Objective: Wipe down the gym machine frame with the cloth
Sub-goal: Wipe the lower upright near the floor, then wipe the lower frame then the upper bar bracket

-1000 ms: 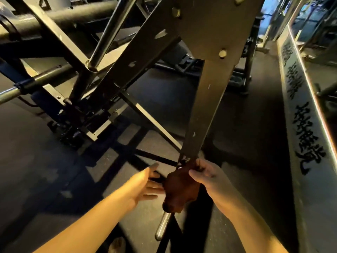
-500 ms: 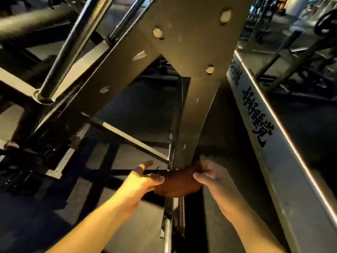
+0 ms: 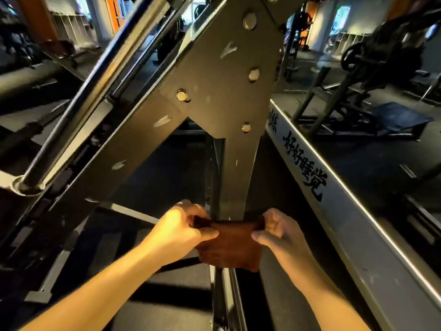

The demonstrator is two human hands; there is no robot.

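Where both hands pinch its ends, the brown cloth (image 3: 230, 247) stretches taut across the grey frame (image 3: 236, 177).

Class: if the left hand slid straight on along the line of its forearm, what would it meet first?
Probably the dark grey metal upright of the frame, just beyond the brown cloth that the left hand grips; depth is unclear.

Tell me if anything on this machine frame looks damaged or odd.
Pale, chip-like patches mark the bolted plate and the diagonal beam, like flaked paint or residue. The cloth sits lower, against the upright.
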